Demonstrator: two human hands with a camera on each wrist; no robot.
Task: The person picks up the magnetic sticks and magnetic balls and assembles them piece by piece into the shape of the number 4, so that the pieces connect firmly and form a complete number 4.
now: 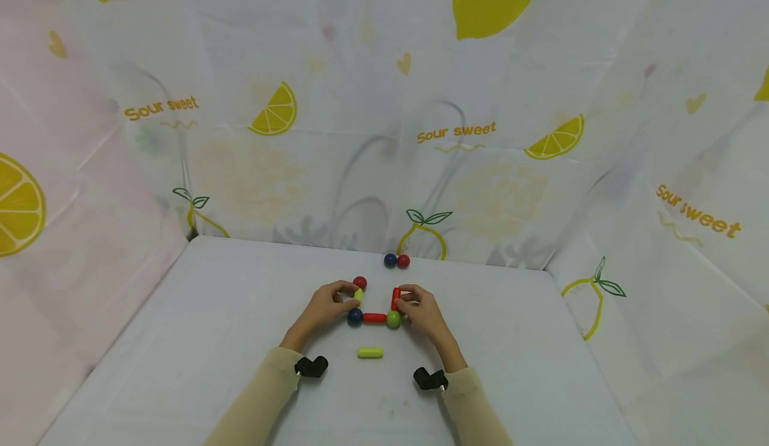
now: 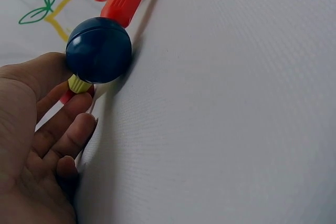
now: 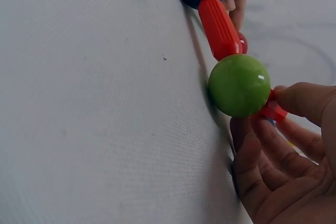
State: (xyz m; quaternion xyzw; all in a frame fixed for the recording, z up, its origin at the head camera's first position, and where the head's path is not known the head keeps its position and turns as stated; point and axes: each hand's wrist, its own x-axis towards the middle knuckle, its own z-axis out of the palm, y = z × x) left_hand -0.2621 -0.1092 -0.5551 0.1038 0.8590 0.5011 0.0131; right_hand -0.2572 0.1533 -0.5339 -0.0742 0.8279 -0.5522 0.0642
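The left hand (image 1: 329, 304) pinches a yellow stick (image 1: 358, 295), the right hand (image 1: 422, 311) a red stick (image 1: 395, 300), likely building a shape; next may need the blue ball (image 1: 390, 260) by the counter's (image 1: 510, 346) far edge.

Screened-off booth; kind of building can't be told. White desk (image 1: 510, 339); lemon-printed sheeting (image 1: 360, 65), lettered "Sour sweet", rises behind desk and at both its sides.

– what of the bare left hand (image 1: 329, 302)?
– thumb (image 2: 46, 72) and fingers (image 2: 60, 124) pinch, the lower fingers bent, the left arm in a cream cloth sleeve (image 1: 258, 392) slanting forward and inward
– and the bare right hand (image 1: 419, 309)?
– pinching too, the right arm in a matching sleeve (image 1: 477, 406), both hands facing across a gap
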